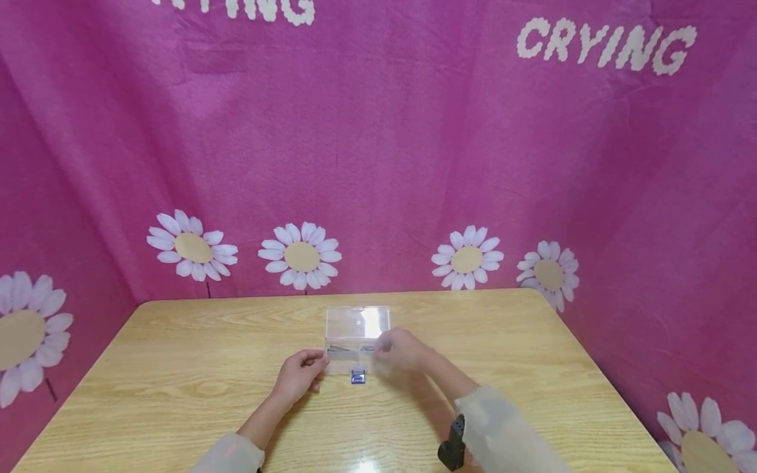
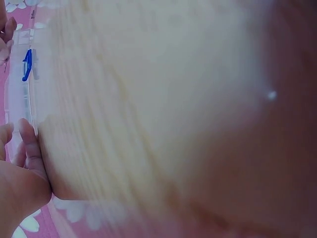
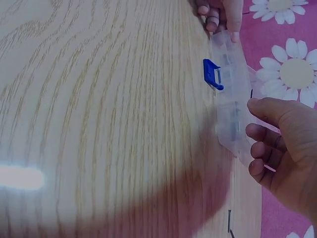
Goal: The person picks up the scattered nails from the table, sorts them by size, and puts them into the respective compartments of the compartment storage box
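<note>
A clear plastic compartment box (image 1: 342, 362) stands on the table with its transparent lid (image 1: 343, 323) tipped back. Its blue latch (image 3: 212, 74) hangs at the front edge. Thin dark nails (image 1: 338, 349) lie in the left compartment, with more in the right one. My left hand (image 1: 299, 376) holds the box's left end, thumb (image 3: 236, 35) at the rim and fingers curled beside it. Over the right compartment, my right hand (image 1: 401, 351) pinches a thin dark nail (image 3: 251, 93) between thumb and forefinger; the other fingers are bent.
Near the table edge to the right of the box, loose nails (image 3: 229, 220) lie on the wooden table (image 1: 195, 368). A pink curtain (image 1: 378, 164) with daisies hangs behind the table. A black device (image 1: 452, 447) is strapped at my right wrist.
</note>
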Demonstrator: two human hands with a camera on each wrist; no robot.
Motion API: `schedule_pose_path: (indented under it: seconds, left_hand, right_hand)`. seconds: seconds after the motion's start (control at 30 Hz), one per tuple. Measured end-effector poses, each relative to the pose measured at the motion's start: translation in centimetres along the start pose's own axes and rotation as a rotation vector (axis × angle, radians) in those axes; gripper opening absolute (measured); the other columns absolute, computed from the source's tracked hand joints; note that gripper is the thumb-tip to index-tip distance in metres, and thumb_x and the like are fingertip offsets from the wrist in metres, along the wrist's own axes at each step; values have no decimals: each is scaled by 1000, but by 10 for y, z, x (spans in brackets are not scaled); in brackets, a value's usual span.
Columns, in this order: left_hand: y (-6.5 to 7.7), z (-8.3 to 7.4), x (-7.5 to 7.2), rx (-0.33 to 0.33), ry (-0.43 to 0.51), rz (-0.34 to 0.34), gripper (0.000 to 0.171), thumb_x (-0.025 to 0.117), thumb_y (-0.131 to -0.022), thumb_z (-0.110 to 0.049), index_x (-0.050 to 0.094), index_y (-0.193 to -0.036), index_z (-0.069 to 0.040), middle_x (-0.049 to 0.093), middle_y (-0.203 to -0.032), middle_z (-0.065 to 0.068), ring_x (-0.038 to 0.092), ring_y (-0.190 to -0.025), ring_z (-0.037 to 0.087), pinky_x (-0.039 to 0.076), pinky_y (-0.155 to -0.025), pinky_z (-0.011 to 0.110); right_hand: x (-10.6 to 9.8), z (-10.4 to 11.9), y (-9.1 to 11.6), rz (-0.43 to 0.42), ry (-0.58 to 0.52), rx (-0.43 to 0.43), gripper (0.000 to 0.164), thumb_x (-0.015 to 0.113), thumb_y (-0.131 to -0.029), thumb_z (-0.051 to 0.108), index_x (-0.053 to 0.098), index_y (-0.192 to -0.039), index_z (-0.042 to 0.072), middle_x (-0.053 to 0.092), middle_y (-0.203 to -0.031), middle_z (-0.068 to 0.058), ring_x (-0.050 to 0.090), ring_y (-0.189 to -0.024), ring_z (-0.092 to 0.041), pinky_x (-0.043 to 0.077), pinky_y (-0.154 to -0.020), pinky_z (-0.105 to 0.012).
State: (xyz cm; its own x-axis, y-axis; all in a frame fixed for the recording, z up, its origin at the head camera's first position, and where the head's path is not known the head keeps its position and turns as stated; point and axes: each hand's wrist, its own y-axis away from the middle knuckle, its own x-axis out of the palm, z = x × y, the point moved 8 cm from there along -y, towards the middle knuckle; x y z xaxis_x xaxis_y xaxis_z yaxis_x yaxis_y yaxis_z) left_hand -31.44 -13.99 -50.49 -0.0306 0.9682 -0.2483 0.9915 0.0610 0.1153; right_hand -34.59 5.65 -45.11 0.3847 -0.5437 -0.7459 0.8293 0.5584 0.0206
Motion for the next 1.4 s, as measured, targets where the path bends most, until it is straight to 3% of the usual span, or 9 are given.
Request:
schedule_pose_path:
  seconds: [0.37, 0.67, 1.1, 1.4]
  left_hand:
    - [1, 0, 0, -7, 4, 13, 36, 59, -92, -19, 57, -118, 5, 60, -89, 9, 55, -67, 12, 52, -54, 23]
    - [1, 0, 0, -2, 13, 10, 36, 60, -91, -19, 57, -118, 6, 60, -89, 9, 55, -67, 12, 52, -54, 23]
    - [0, 0, -1, -1, 4, 5, 37, 60, -91, -19, 56, -119, 6, 60, -91, 10, 56, -70, 12, 53, -55, 24]
    - [1, 0, 0, 5, 4, 7, 38, 60, -91, -19, 56, -119, 7, 59, -88, 9, 56, -69, 12, 53, -54, 24]
  right_hand:
    - [8, -2, -2, 24, -10, 22, 14, 58, -91, 18, 70, -91, 10, 66, -88, -1, 58, -81, -11, 52, -73, -26]
    - [-14, -14, 0, -57, 13, 73, 14, 62, -88, 26, 70, -91, 15, 66, -89, 1, 57, -85, -14, 50, -77, -32]
    - [-42, -50, 21, -147, 20, 147, 10, 64, -86, 20, 68, -87, 11, 63, -86, -1, 55, -81, -14, 48, -71, -29]
    - [-55, -89, 42, -249, -80, 204, 6, 65, -84, 14, 68, -85, 9, 60, -80, -4, 50, -76, -15, 43, -67, -28]
